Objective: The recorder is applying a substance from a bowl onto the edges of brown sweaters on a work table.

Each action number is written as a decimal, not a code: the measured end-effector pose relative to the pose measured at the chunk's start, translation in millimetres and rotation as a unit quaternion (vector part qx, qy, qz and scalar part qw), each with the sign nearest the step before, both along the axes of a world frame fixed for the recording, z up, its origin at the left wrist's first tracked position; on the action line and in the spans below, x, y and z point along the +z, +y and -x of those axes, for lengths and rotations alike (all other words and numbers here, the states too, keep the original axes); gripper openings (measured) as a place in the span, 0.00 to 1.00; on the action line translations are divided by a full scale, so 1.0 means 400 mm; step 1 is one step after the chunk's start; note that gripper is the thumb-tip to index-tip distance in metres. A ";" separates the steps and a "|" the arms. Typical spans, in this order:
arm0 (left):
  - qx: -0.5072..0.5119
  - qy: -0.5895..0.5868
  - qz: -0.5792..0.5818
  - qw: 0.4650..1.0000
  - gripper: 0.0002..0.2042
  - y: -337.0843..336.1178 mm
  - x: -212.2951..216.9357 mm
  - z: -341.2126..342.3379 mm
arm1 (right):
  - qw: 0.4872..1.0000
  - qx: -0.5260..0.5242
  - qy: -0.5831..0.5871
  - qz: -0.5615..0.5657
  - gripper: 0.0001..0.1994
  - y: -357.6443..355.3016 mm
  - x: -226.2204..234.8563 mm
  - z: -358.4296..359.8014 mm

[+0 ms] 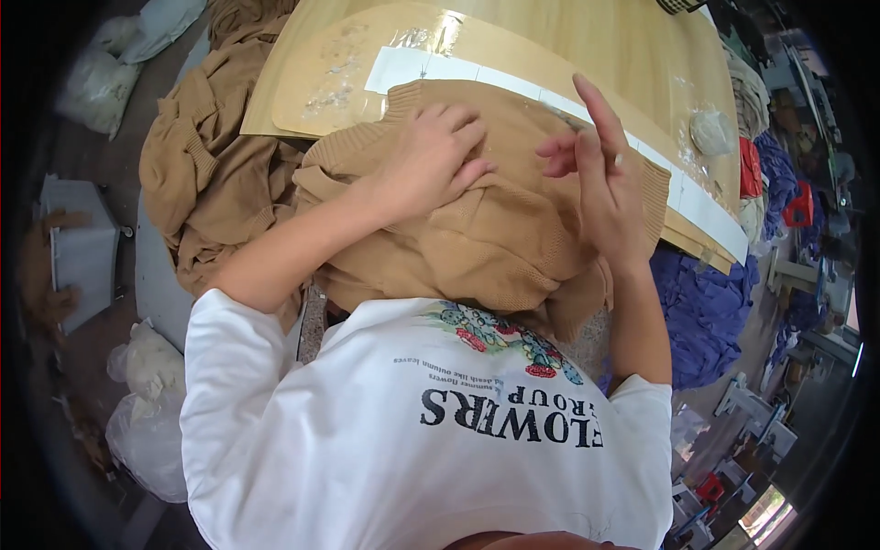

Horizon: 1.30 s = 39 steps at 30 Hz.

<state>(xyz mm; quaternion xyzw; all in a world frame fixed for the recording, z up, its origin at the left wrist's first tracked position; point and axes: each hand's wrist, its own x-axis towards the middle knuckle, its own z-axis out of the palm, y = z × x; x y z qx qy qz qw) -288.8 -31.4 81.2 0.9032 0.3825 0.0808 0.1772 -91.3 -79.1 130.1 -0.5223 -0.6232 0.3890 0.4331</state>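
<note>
A tan-brown knitted sweater (495, 220) with ribbed edges lies bunched over the near edge of the wooden table (587, 37) and hangs down against my shirt. My left hand (440, 156) rests on its upper part, fingers curled and thumb drawn in on the knit, which creases beside the thumb. Over the sweater's right part is my right hand (603, 174), with the index finger pointing away from me and the other fingers loosely bent. Nothing shows in that hand. Partly under the sweater runs a long white strip (701, 197) with marks along it.
A heap of the same brown knitwear (206, 156) lies left of the table. Blue-purple fabric (701, 316) is piled below its right side. A small round translucent object (713, 133) sits on the right part of the tabletop. Plastic bags (151, 412) stand on the floor at left.
</note>
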 end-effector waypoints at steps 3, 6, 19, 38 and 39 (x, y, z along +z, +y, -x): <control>0.053 -0.017 -0.108 0.993 0.27 0.014 -0.058 -0.017 | 0.998 -0.019 0.059 0.001 0.16 0.088 -0.037 0.017; 0.061 0.032 -0.071 0.995 0.29 0.028 -0.062 -0.032 | 1.000 -0.016 0.020 -0.006 0.11 0.147 -0.100 0.015; 0.071 0.034 -0.074 0.994 0.29 0.020 -0.067 -0.031 | 0.992 0.016 -0.126 -0.005 0.07 0.204 -0.204 0.045; 0.250 -0.291 0.199 0.902 0.04 0.019 -0.097 0.375 | 0.983 0.047 -0.071 -0.164 0.16 0.050 0.002 0.023; 0.233 -0.370 0.207 0.875 0.03 0.035 -0.086 0.353 | 0.983 0.046 -0.062 -0.169 0.15 0.050 0.004 0.039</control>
